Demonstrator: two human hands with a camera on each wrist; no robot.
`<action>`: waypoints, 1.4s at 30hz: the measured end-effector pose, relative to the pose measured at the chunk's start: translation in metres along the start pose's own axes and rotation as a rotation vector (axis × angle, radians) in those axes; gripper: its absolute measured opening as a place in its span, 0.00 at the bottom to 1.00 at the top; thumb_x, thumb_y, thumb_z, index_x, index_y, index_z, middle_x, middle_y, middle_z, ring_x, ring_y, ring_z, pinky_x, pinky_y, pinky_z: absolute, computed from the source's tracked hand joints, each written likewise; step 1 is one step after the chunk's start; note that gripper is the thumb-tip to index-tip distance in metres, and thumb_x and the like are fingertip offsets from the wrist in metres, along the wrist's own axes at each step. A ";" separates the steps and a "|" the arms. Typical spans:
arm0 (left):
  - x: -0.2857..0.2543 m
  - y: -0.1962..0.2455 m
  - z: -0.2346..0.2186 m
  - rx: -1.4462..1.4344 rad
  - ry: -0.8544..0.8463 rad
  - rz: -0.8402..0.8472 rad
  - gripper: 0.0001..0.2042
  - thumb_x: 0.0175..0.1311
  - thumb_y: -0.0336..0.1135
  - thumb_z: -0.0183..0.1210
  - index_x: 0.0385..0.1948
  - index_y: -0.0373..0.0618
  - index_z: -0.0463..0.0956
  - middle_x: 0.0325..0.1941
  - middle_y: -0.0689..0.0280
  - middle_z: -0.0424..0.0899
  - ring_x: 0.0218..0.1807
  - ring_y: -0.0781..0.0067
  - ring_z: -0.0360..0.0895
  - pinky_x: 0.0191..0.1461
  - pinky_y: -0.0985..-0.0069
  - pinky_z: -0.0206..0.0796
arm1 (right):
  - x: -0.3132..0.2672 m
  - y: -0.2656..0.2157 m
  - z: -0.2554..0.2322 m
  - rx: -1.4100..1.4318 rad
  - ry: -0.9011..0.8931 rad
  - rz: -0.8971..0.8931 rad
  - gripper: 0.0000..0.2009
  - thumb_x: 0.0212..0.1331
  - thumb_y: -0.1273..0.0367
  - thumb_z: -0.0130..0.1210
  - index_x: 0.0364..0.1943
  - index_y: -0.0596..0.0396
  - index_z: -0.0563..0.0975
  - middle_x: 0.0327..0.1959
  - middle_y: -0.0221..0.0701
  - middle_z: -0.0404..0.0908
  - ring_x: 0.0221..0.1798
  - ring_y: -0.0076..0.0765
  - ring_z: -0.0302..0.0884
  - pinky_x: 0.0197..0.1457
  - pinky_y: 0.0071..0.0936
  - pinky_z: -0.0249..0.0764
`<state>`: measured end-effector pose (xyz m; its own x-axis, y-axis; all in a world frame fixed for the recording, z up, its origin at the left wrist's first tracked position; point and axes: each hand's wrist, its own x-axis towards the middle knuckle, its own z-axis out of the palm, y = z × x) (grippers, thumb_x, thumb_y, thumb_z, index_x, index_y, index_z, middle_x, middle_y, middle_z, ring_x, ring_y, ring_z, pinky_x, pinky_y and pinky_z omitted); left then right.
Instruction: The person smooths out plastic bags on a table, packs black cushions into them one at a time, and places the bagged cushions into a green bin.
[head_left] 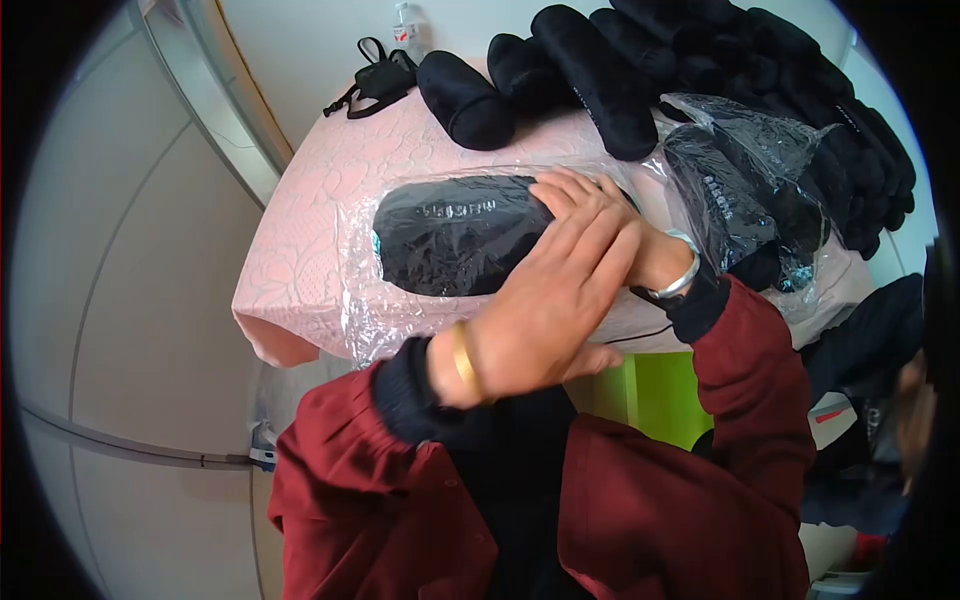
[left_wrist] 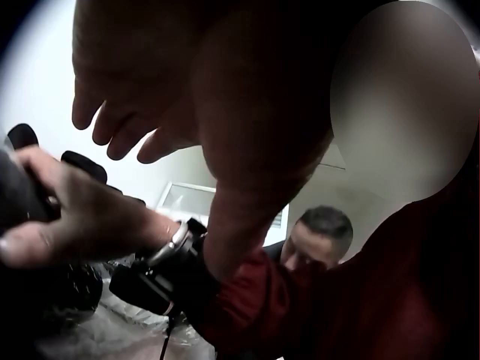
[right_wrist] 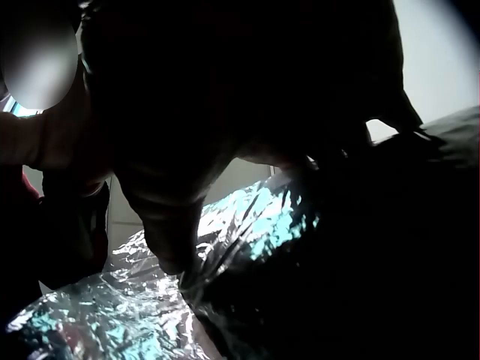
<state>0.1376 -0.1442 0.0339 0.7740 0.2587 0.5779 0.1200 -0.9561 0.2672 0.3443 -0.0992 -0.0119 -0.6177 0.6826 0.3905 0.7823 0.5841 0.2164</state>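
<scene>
1. Red sleeves lead up to two hands, one crossed over the other.
2. Nearest, the left hand [head_left: 545, 310] lies flat with straight fingers, holding nothing, on top of the right hand [head_left: 585, 205].
3. Under both, the right hand's grip curls around the end of a black case [head_left: 450, 235] in a clear plastic bag [head_left: 365, 300].
4. That bag lies on the pink desk [head_left: 320, 170].
5. Farther back sit more black cases [head_left: 600, 70].

Flat, overlapping hands [head_left: 560, 290], wrists crossed
</scene>
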 end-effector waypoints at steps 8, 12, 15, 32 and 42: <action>-0.010 -0.115 -0.002 0.295 -0.315 -0.351 0.67 0.27 0.62 0.78 0.71 0.32 0.50 0.70 0.42 0.60 0.74 0.40 0.55 0.77 0.50 0.43 | -0.018 0.005 -0.026 0.157 -0.166 0.170 0.53 0.38 0.51 0.73 0.70 0.59 0.58 0.72 0.47 0.58 0.75 0.55 0.55 0.73 0.44 0.58; -0.040 -0.124 -0.025 0.274 -0.356 -0.327 0.65 0.25 0.59 0.79 0.69 0.32 0.52 0.70 0.41 0.61 0.74 0.42 0.57 0.78 0.52 0.43 | -0.036 0.026 -0.025 0.432 -0.184 0.252 0.56 0.35 0.56 0.76 0.71 0.59 0.56 0.73 0.46 0.56 0.75 0.55 0.54 0.76 0.41 0.55; -0.042 -0.127 -0.029 0.299 -0.388 -0.318 0.66 0.24 0.58 0.80 0.70 0.33 0.52 0.70 0.42 0.61 0.74 0.41 0.56 0.79 0.53 0.43 | -0.047 0.027 -0.016 0.467 -0.160 0.272 0.57 0.32 0.59 0.78 0.71 0.59 0.54 0.73 0.46 0.55 0.75 0.55 0.54 0.77 0.41 0.54; -0.066 -0.181 -0.066 0.237 -0.468 -0.333 0.65 0.22 0.57 0.81 0.70 0.40 0.55 0.66 0.46 0.66 0.70 0.42 0.63 0.74 0.58 0.53 | -0.064 0.033 0.010 0.596 -0.105 0.335 0.57 0.34 0.69 0.78 0.72 0.59 0.51 0.73 0.46 0.55 0.75 0.54 0.55 0.78 0.40 0.55; -0.084 -0.174 -0.067 -0.131 -0.331 -0.557 0.59 0.24 0.54 0.82 0.66 0.41 0.60 0.66 0.47 0.67 0.67 0.46 0.66 0.69 0.59 0.60 | -0.057 0.035 -0.034 0.417 -0.173 0.331 0.56 0.37 0.60 0.77 0.72 0.61 0.52 0.74 0.48 0.53 0.77 0.56 0.51 0.79 0.44 0.50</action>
<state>0.0102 0.0095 -0.0096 0.7707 0.6340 0.0638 0.4975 -0.6613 0.5614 0.4098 -0.1321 0.0038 -0.3763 0.9005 0.2179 0.8604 0.4268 -0.2785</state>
